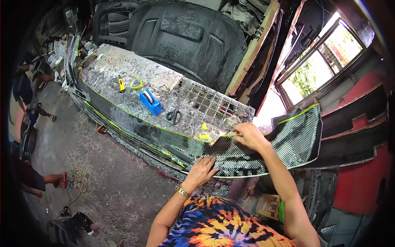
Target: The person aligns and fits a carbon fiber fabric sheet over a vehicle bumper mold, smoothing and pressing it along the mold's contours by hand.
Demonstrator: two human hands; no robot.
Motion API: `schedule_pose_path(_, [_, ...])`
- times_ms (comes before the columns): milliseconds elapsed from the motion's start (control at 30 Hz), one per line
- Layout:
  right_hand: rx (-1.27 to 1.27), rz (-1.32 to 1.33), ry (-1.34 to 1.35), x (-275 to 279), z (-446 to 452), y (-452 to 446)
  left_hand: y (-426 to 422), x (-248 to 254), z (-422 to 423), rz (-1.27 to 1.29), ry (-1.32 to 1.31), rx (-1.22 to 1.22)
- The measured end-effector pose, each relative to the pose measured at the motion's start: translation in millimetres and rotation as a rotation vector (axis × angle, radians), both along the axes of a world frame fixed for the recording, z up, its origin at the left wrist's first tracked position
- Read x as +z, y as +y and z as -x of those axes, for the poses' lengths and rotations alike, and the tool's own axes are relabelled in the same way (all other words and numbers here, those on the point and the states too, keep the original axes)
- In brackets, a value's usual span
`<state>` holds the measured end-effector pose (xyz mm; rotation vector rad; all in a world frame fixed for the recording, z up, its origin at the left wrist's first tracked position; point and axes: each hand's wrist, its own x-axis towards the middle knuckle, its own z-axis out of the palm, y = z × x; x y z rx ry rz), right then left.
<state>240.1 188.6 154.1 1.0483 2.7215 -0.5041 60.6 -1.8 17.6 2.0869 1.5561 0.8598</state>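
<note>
A long curved strip of dark woven fabric [152,132], edged with yellow-green tape, runs along the front of the worktable and widens at the right. My left hand [200,171] lies flat on the fabric near its lower edge, fingers spread, holding nothing. At the fabric's upper edge, my right hand [250,136] has its fingers bent together in a pinch; what is between them is too small to make out. Short yellow tape pieces [204,137] lie just left of my right hand. Black scissors [174,116] and a blue tape dispenser [150,103] rest on the table.
A yellow cutter [121,84] and a green tape roll [136,84] lie on the worktable [111,61]. A large black panel [185,41] stands behind it. Other people's legs [53,179] show at the left. A cardboard box [268,206] sits below, right of me.
</note>
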Motion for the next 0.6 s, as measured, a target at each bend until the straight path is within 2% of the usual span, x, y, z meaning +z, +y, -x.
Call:
schedule_pose_path(67, [-0.004,-0.173,0.363,-2.3,4.7,-39.8,0.0,0.3,-0.9,0.001,-0.006,0.005])
schedule_pose_path(133, [0.131,0.001,0.383,-8.9,8.4,-77.7,0.4,0.3,-1.1,0.001,0.013,0.003])
schedule_pose_path(200, [0.236,0.003,0.366,-29.9,2.9,-96.6,-0.4,-0.4,-1.1,-0.009,0.013,0.014])
schedule_pose_path(367, [0.113,0.071,0.275,-47.6,-17.3,-100.6,0.0,-2.7,-0.3,-0.028,-0.025,0.002])
schedule_pose_path(533, [0.098,0.076,0.251,-50.8,-24.0,-99.6,-3.7,-3.8,0.7,-0.021,-0.018,-0.014])
schedule_pose_path(600, [0.114,0.061,0.249,-51.0,-23.4,-100.8,-11.0,-2.7,7.7,-0.100,-0.018,-0.023])
